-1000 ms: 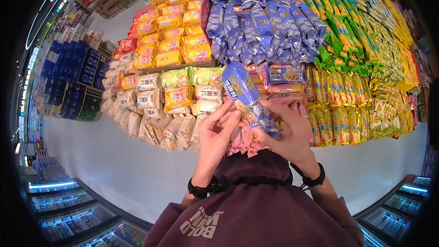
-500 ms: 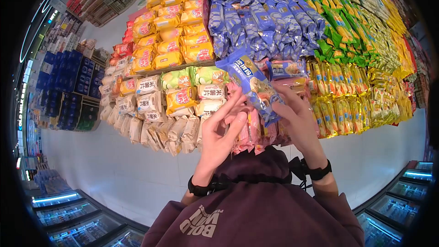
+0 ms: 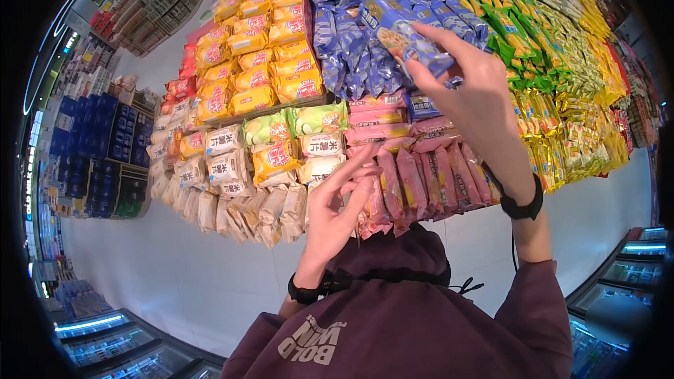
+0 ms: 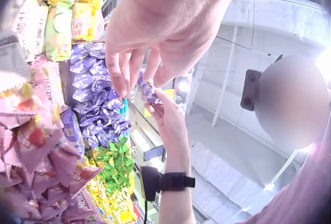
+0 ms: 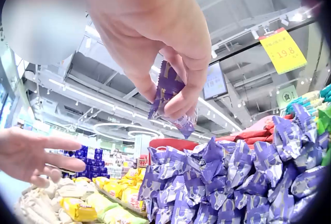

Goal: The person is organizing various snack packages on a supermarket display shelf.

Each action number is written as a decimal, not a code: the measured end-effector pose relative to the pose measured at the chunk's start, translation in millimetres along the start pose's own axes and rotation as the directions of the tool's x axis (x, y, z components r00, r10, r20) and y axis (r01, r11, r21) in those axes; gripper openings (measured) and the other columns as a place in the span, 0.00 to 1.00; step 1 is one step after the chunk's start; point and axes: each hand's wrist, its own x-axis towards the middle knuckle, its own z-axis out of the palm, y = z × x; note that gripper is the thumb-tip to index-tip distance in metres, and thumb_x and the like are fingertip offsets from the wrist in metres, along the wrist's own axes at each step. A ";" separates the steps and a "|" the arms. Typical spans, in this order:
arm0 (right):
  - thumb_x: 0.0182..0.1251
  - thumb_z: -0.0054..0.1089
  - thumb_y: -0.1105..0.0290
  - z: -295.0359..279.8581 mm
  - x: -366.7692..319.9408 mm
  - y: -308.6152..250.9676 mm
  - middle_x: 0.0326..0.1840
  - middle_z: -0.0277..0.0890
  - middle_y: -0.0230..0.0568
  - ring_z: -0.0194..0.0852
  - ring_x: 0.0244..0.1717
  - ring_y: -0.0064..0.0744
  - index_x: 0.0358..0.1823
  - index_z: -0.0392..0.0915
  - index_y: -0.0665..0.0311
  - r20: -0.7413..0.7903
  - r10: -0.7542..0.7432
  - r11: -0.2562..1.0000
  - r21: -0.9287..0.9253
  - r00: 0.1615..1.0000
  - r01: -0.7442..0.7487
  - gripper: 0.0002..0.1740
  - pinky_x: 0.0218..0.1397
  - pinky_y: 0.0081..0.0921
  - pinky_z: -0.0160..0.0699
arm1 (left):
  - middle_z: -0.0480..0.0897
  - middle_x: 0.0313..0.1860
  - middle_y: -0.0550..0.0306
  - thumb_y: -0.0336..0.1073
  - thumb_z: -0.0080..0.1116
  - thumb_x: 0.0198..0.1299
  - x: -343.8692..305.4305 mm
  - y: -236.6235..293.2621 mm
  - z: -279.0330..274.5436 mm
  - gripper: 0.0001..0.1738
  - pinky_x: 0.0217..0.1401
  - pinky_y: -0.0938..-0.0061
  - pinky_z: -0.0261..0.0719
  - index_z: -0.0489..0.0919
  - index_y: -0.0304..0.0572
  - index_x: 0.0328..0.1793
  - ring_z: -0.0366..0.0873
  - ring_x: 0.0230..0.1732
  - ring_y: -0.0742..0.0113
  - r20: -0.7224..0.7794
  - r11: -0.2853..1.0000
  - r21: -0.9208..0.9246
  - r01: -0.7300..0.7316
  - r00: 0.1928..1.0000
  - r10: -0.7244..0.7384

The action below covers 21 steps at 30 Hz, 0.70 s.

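Note:
In the head view my right hand (image 3: 474, 88) pinches a blue snack packet (image 3: 397, 24) between thumb and fingers, held up in front of the pile of matching blue packets (image 3: 351, 42). The right wrist view shows the packet's crimped end (image 5: 164, 74) between the fingers, above the pile. My left hand (image 3: 335, 203) holds nothing; its fingers are loosely extended, near the pink packets (image 3: 414, 175) and the beige rice-chip packets (image 3: 323, 144).
Yellow packets (image 3: 256, 42) are stacked left of the blue pile. Green packets (image 3: 523, 28) and gold packets (image 3: 562, 133) lie to its right. Freezer cases (image 3: 133, 344) stand behind on both sides. A yellow price sign (image 5: 283, 51) hangs overhead.
The blue packet was in front of my chest near both hands. My right hand has carried it forward toward the blue pile, while the left hand has stayed behind, away from it.

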 end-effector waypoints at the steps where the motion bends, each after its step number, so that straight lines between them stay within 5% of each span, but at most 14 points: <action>1: 0.63 0.64 0.67 6.0 12.1 4.9 0.35 0.82 0.58 0.83 0.33 0.52 0.52 0.78 0.72 0.012 -0.054 0.997 -0.061 0.998 0.055 0.20 0.40 0.40 0.82 | 0.77 0.66 0.47 0.26 0.52 0.70 -0.9 1.2 -0.1 0.24 0.58 0.72 0.77 0.69 0.30 0.72 0.80 0.58 0.66 -0.004 1.000 0.002 0.005 1.000 -0.005; 5: 0.63 0.63 0.66 41.5 40.7 32.5 0.35 0.79 0.64 0.80 0.37 0.61 0.40 0.77 0.76 0.101 -0.227 0.930 -0.273 0.969 0.247 0.16 0.42 0.50 0.79 | 0.77 0.65 0.49 0.25 0.55 0.68 -2.9 6.4 -2.4 0.23 0.60 0.74 0.75 0.73 0.34 0.70 0.78 0.60 0.68 -0.017 0.998 -0.023 0.060 0.998 -0.060; 8: 0.63 0.63 0.66 63.5 42.0 40.5 0.35 0.78 0.62 0.79 0.38 0.64 0.35 0.75 0.75 0.130 -0.216 0.929 -0.279 0.968 0.245 0.15 0.42 0.53 0.79 | 0.77 0.65 0.48 0.25 0.56 0.68 -5.0 8.8 -4.8 0.23 0.61 0.73 0.75 0.74 0.33 0.69 0.77 0.61 0.67 -0.037 0.999 -0.010 0.039 0.999 -0.040; 9: 0.62 0.65 0.66 66.6 43.4 37.6 0.39 0.77 0.59 0.78 0.44 0.61 0.38 0.77 0.75 0.206 -0.086 0.937 -0.316 0.975 0.149 0.16 0.46 0.51 0.80 | 0.77 0.65 0.48 0.27 0.55 0.69 -5.8 8.5 -5.7 0.22 0.58 0.73 0.76 0.73 0.32 0.69 0.78 0.60 0.66 -0.046 1.000 0.004 0.024 0.999 -0.024; 12: 0.59 0.67 0.65 69.9 39.4 46.6 0.42 0.78 0.52 0.76 0.51 0.51 0.40 0.79 0.72 0.131 -0.310 0.846 -0.415 0.942 0.336 0.16 0.52 0.46 0.76 | 0.77 0.66 0.47 0.32 0.53 0.72 -7.2 6.5 -8.9 0.22 0.53 0.73 0.78 0.73 0.30 0.69 0.80 0.58 0.63 -0.070 1.000 0.030 -0.011 0.997 0.013; 15: 0.58 0.69 0.63 61.0 40.1 43.5 0.44 0.78 0.46 0.71 0.54 0.42 0.40 0.80 0.70 0.209 -0.359 0.767 -0.490 0.910 0.415 0.17 0.57 0.39 0.69 | 0.77 0.66 0.46 0.32 0.53 0.71 -6.6 6.5 -11.1 0.22 0.53 0.73 0.78 0.73 0.30 0.68 0.79 0.59 0.62 -0.079 1.000 0.023 -0.012 0.997 0.013; 21: 0.56 0.69 0.62 70.9 51.3 57.5 0.39 0.79 0.45 0.71 0.53 0.42 0.37 0.81 0.68 0.239 -0.428 0.712 -0.504 0.871 0.488 0.16 0.57 0.37 0.65 | 0.77 0.66 0.46 0.31 0.52 0.71 -1.7 6.7 -11.4 0.21 0.53 0.73 0.78 0.74 0.30 0.67 0.79 0.60 0.62 -0.056 1.000 0.031 0.006 0.998 -0.004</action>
